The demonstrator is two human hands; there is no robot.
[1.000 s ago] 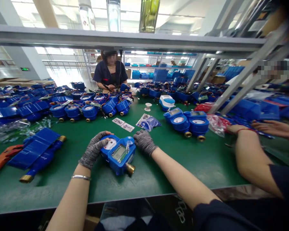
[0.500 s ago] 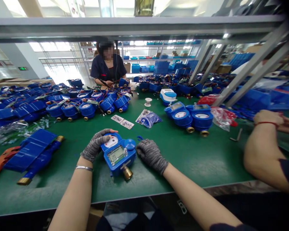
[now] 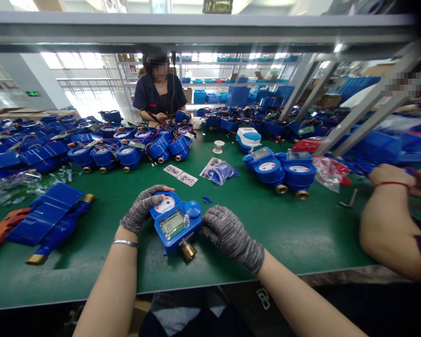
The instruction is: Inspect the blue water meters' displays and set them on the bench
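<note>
A blue water meter [image 3: 178, 224] with a grey display, a white round dial and a brass threaded end stands on the green table in front of me. My left hand [image 3: 140, 208], in a grey fingerless glove, grips its dial side, with the thumb over the dial. At the meter's right side is my right hand [image 3: 231, 234], gloved the same way. Its fingers are curled together and the tips sit against or close to the housing; whatever they pinch is hidden. Several tiny blue parts [image 3: 206, 200] lie just beyond that hand.
Two blue meters [image 3: 270, 172] stand ahead on the right, near a bag of blue parts [image 3: 220, 173] and a white spool [image 3: 218, 147]. Another meter [image 3: 61, 224] lies left beside an orange tool [image 3: 3, 229]. A co-worker's arm [image 3: 389, 220] rests at right, near a hex key [image 3: 349, 199].
My right hand has turned slightly, its wrist shifting right, while its fingertips stay by the meter's side. My left hand keeps its grip. The view has shifted a little.
</note>
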